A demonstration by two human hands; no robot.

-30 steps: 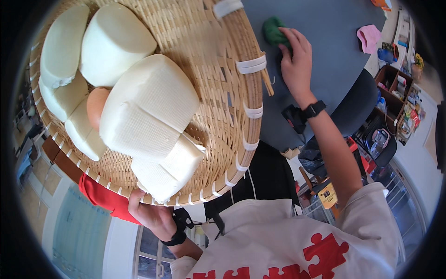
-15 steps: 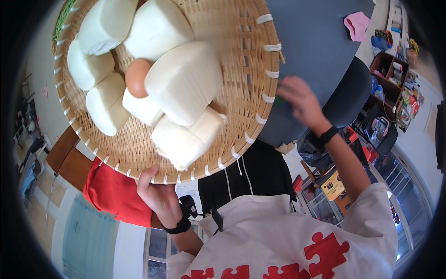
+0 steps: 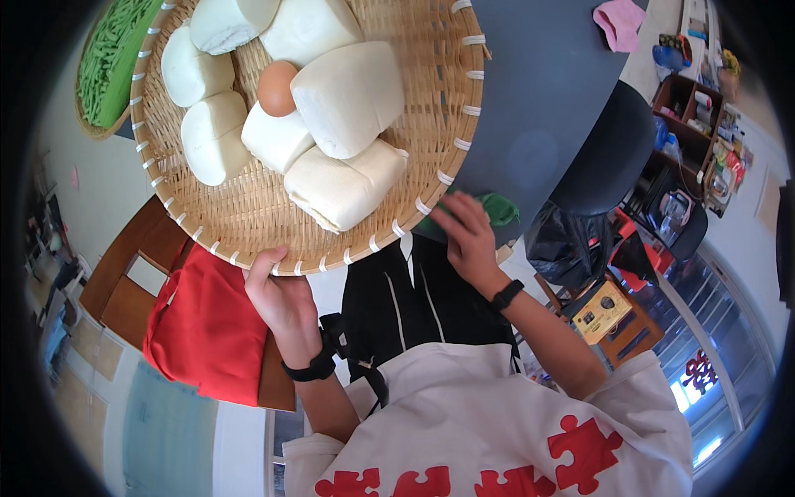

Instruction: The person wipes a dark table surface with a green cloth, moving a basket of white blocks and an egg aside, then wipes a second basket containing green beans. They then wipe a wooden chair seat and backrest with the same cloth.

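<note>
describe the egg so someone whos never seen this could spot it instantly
Look for the wide round woven basket, its near rim in the left hand. Blocky white buns are clustered inside it. The egg sits among them, the only smooth, orange-brown oval in the basket.

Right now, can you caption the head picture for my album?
Left hand holding a woven basket of white buns and one brown egg; right hand near a green cloth.

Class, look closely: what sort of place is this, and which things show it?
Probably a home kitchen or dining area: a woven basket holds what look like pale buns, green beans sit nearby, and there's a wooden chair.
</note>
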